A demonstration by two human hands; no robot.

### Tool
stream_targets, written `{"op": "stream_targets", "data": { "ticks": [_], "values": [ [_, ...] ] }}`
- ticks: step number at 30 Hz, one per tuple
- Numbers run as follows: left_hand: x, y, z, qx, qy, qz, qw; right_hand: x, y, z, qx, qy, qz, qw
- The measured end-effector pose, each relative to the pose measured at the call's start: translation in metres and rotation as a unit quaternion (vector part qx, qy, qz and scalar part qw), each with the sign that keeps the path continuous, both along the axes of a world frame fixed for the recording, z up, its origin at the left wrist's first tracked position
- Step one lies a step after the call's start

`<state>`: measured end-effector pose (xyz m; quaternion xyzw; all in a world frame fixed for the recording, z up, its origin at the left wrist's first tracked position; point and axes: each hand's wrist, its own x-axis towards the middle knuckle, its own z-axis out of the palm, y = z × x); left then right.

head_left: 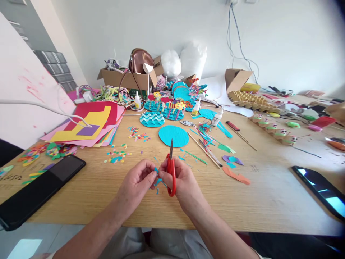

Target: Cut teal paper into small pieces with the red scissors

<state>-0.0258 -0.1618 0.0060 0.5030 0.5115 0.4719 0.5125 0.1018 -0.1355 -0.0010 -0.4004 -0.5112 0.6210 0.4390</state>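
Near the table's front edge, my left hand (140, 177) pinches a small strip of blue paper (156, 171) between thumb and fingertips. My right hand (182, 175) meets it there, its thumb and fingertip on the same piece. Red-handled scissors (171, 176) hang in that right hand, blades pointing away from me and looking closed. Bits of blue paper (160, 182) show beneath my fingers. Just beyond my hands lies a flat blue paper oval (173, 136). Behind it sits another blue oval with wavy white strips (152, 119).
Paper confetti (118, 155) and stacked coloured sheets (88, 124) lie left, beside a black phone (43, 189). Glue bottles (217, 117), sticks (205, 150) and paper scraps (236, 175) lie right. Another phone (320, 190) rests at far right; a person's hand (336, 112) shows beyond.
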Motion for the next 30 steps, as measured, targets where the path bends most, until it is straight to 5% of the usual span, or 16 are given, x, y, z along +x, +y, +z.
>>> {"op": "stream_targets", "data": {
  "ticks": [11, 16, 30],
  "values": [
    [-0.022, 0.002, 0.007, -0.038, -0.044, -0.024, 0.998, 0.032, -0.012, 0.007, 0.097, -0.285, 0.139, 0.944],
    [-0.022, 0.003, 0.008, -0.062, -0.07, -0.032, 0.995, 0.032, -0.016, 0.009, 0.089, -0.299, 0.174, 0.934],
    [-0.006, 0.002, 0.009, -0.07, -0.097, 0.009, 0.993, 0.025, -0.018, 0.003, 0.054, -0.253, 0.143, 0.955]
  ]
}}
